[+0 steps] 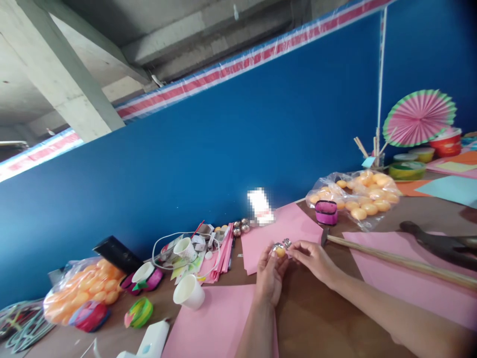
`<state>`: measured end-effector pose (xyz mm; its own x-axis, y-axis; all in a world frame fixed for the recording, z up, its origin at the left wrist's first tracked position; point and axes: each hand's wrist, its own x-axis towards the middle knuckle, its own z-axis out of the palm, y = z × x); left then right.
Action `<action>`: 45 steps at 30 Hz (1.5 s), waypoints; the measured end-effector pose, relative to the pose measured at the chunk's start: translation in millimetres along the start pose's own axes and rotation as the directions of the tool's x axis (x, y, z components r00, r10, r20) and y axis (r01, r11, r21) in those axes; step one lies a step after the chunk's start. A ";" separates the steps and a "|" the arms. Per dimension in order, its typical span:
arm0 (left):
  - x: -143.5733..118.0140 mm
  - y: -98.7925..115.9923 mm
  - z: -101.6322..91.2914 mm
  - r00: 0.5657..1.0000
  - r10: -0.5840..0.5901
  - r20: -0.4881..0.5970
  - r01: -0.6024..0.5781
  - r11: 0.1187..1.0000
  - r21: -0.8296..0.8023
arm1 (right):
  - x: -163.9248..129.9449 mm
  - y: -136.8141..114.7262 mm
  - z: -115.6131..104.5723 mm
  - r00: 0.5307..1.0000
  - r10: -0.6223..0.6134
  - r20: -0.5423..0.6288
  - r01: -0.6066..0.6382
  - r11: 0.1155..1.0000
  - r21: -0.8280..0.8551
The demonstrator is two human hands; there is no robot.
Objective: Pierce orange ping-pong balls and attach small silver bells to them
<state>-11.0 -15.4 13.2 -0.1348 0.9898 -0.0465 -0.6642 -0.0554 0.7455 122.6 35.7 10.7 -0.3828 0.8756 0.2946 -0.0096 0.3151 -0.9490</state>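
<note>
Between the fingers of my left hand [270,276] is a small orange ball [280,252], its upper part covered in shiny silver foil. My right hand [312,259] is closed in a pinch beside it, at a crumpled bit of silver foil [286,242]. Whether that bit is joined to the foil on the ball cannot be made out. Both hands are above the brown table, near a pink paper sheet [286,223]. Several silver-covered balls [237,231] stand together behind and to the left of my hands.
Bags of orange balls [372,194] lie at right and left. A hammer [395,258] with a wooden handle rests on pink paper at right. White paper cups [189,292], a cable and stacked paper are at left. A blue partition [223,164] borders the table.
</note>
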 end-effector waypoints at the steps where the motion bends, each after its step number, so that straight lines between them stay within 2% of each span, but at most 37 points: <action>1: 0.1 -0.3 0.0 1.000 0.005 0.006 -0.005 1.000 0.005 | 0.2 1.6 0.4 1.000 0.010 0.004 -0.010 1.000 0.021; 8: 2.0 -3.4 -1.5 0.999 0.036 0.031 -0.037 0.999 0.030 | 0.2 2.9 3.8 0.999 0.015 0.028 -0.020 0.987 0.161; 15: 1.9 -3.9 0.1 0.999 0.045 0.013 -0.046 0.995 0.089 | 0.1 0.7 2.1 0.999 -0.039 -0.002 0.039 0.995 0.088; 28: -0.8 -3.6 4.4 0.993 0.070 0.094 -0.081 0.989 0.124 | 0.1 -3.5 2.5 0.999 0.028 0.019 -0.030 0.993 0.111; 37: -1.5 -3.6 5.1 0.994 0.076 0.085 -0.088 0.985 0.149 | -0.4 -2.4 2.4 0.999 0.048 0.025 -0.051 0.990 0.129; 45: -1.6 -3.4 7.1 0.997 0.072 0.024 -0.074 0.985 0.158 | -0.1 -2.0 2.0 0.998 0.050 0.034 -0.054 0.992 0.114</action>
<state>-3.3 -15.9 15.4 -0.1643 0.9861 0.0229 -0.5278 -0.1075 0.8426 120.8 34.2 12.3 -0.4136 0.8776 0.2425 -0.0941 0.2237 -0.9701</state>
